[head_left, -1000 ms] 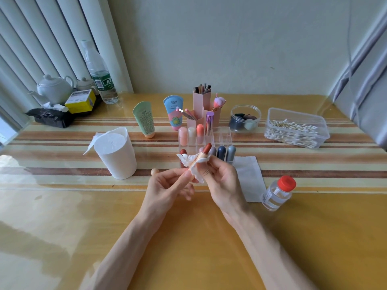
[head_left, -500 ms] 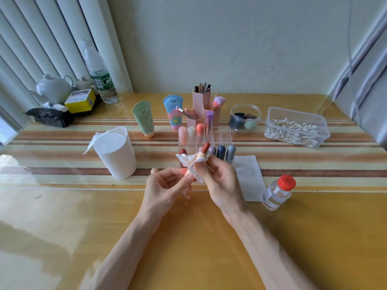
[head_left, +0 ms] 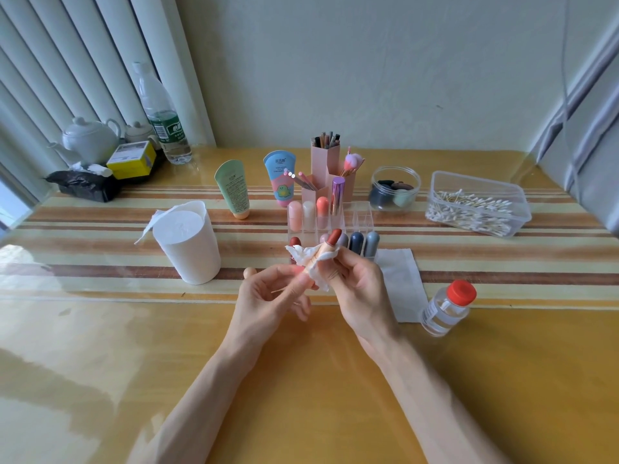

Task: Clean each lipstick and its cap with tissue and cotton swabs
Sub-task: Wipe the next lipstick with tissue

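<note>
Since half a second ago almost nothing has shifted: my hands stay where they were, and the red tip of the lipstick leans slightly further right. My left hand pinches the lower end of the barrel between thumb and fingertips, with a thin pale stick showing under its fingers. My right hand grips the crumpled tissue wrapped round the peach barrel. The lipstick is held tilted above the table, just in front of the clear organiser where the other lipsticks stand. A small peach cap lies on the table just beyond my left hand. A flat tissue sheet lies to the right of my right hand, beside a small bottle with a red lid. The white tissue cup stands to the left, and the box of cotton swabs is at the far right.
</note>
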`<action>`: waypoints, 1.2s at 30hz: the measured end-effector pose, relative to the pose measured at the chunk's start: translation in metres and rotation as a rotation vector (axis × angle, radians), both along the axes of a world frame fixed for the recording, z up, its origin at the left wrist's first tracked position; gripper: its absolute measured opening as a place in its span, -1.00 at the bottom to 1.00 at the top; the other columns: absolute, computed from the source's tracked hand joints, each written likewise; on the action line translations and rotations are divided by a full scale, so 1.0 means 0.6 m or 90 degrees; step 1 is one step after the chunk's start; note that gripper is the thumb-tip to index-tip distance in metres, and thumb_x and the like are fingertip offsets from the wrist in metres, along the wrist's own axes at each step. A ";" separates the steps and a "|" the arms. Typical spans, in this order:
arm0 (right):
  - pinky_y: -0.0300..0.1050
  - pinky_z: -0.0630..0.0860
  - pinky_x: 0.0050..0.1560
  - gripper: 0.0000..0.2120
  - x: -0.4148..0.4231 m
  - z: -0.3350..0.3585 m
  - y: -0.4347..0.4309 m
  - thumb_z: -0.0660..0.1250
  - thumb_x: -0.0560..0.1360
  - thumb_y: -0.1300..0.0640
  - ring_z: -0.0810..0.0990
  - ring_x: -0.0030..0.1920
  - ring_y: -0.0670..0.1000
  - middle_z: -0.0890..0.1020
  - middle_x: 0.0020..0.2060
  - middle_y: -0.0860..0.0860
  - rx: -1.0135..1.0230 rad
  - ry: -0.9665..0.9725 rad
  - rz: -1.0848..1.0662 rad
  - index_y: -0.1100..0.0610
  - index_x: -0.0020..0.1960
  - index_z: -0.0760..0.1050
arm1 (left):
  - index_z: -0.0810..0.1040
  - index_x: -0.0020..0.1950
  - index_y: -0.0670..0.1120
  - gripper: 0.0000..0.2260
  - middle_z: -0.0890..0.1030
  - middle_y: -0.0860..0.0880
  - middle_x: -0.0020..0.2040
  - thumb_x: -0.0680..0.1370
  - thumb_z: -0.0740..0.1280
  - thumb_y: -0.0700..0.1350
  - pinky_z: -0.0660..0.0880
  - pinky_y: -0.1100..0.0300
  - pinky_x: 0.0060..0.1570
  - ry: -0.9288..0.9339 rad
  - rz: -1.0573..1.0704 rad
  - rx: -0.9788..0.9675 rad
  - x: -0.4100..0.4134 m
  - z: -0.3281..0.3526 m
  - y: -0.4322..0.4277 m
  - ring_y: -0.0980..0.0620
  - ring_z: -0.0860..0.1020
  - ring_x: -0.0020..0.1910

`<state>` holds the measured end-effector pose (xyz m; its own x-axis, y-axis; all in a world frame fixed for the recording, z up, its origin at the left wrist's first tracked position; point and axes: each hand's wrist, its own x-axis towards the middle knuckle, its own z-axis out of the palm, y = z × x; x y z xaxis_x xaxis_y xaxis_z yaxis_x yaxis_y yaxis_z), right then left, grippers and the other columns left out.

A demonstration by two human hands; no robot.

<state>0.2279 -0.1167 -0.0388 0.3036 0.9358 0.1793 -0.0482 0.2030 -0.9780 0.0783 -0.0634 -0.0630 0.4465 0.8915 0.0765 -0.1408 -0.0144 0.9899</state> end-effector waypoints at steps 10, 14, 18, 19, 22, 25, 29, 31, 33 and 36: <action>-0.22 0.58 0.14 -0.85 -0.001 -0.003 0.002 0.36 0.65 0.12 0.71 0.15 -0.08 0.78 0.03 -0.08 -0.003 -0.022 -0.001 -0.01 0.15 0.68 | 0.68 -0.02 -0.24 -0.84 0.68 -0.18 -0.30 0.52 0.51 -0.15 0.60 0.20 -0.13 0.017 0.058 0.059 -0.004 -0.007 0.000 -0.05 0.63 -0.34; -0.27 0.58 0.07 -0.73 0.003 0.001 0.000 0.33 0.67 0.19 0.72 0.09 -0.13 0.78 -0.01 -0.11 0.009 0.012 0.003 -0.15 0.03 0.72 | 0.67 0.05 -0.25 -0.74 0.72 -0.18 -0.15 0.67 0.30 -0.08 0.63 0.12 -0.21 0.017 -0.028 -0.004 0.000 0.003 -0.002 -0.11 0.64 -0.32; -0.22 0.60 0.13 -0.72 0.001 0.001 0.000 0.37 0.65 0.14 0.72 0.09 -0.11 0.77 0.00 -0.09 0.019 -0.003 0.001 -0.23 0.02 0.72 | 0.70 0.05 -0.29 -0.75 0.74 -0.20 -0.17 0.64 0.34 -0.12 0.65 0.15 -0.20 0.024 0.002 0.040 0.002 0.002 -0.001 -0.07 0.67 -0.32; -0.17 0.61 0.14 -0.79 0.002 -0.002 0.001 0.39 0.63 0.10 0.72 0.10 -0.09 0.77 0.01 -0.07 0.019 -0.008 -0.005 -0.19 0.03 0.72 | 0.71 0.04 -0.28 -0.78 0.73 -0.19 -0.20 0.62 0.37 -0.14 0.65 0.17 -0.18 0.029 0.022 0.065 0.003 0.000 -0.002 -0.06 0.68 -0.32; 0.02 0.63 0.24 -0.82 0.002 -0.011 0.004 0.41 0.59 0.03 0.72 0.16 0.04 0.77 0.05 0.02 0.022 -0.026 -0.009 0.01 0.15 0.71 | 0.72 -0.02 -0.25 -0.85 0.73 -0.14 -0.28 0.52 0.50 -0.17 0.61 0.28 -0.15 0.054 0.086 0.109 0.001 -0.004 -0.003 -0.01 0.71 -0.32; -0.09 0.62 0.20 -0.85 0.003 -0.011 0.005 0.38 0.62 0.07 0.72 0.15 -0.03 0.78 0.04 -0.02 0.009 -0.027 -0.008 -0.02 0.15 0.69 | 0.69 -0.04 -0.27 -0.82 0.72 -0.14 -0.28 0.49 0.54 -0.16 0.62 0.24 -0.16 0.038 0.100 0.088 0.003 -0.004 -0.002 -0.01 0.69 -0.31; -0.22 0.61 0.07 -0.77 0.006 -0.007 0.002 0.35 0.66 0.16 0.73 0.11 -0.09 0.78 0.03 -0.08 -0.004 -0.005 -0.001 -0.15 0.06 0.71 | 0.68 0.07 -0.27 -0.70 0.74 -0.19 -0.10 0.69 0.27 -0.07 0.65 0.12 -0.19 0.024 -0.042 -0.011 0.003 0.003 0.000 -0.12 0.69 -0.26; -0.22 0.63 0.01 -0.73 0.004 -0.003 0.001 0.35 0.67 0.15 0.74 0.10 -0.05 0.78 0.04 -0.04 -0.006 -0.005 -0.002 -0.21 0.05 0.71 | 0.68 0.09 -0.28 -0.70 0.74 -0.19 -0.05 0.68 0.27 -0.08 0.65 0.14 -0.21 0.035 -0.068 -0.003 0.002 0.003 0.002 -0.10 0.69 -0.25; -0.16 0.63 0.08 -0.77 0.004 -0.006 0.002 0.38 0.65 0.09 0.73 0.11 -0.05 0.78 0.03 -0.05 -0.008 -0.016 -0.010 -0.23 0.05 0.72 | 0.71 0.06 -0.28 -0.75 0.74 -0.19 -0.15 0.63 0.36 -0.11 0.64 0.17 -0.20 0.037 -0.032 0.024 0.001 0.000 0.004 -0.06 0.69 -0.28; 0.08 0.65 0.20 -0.81 0.002 -0.013 0.005 0.40 0.60 -0.01 0.73 0.11 0.05 0.78 0.00 0.03 -0.012 -0.043 -0.017 0.00 0.14 0.72 | 0.69 -0.04 -0.25 -0.84 0.70 -0.20 -0.28 0.49 0.53 -0.16 0.61 0.21 -0.20 0.032 0.037 0.054 -0.002 -0.009 0.008 -0.02 0.65 -0.35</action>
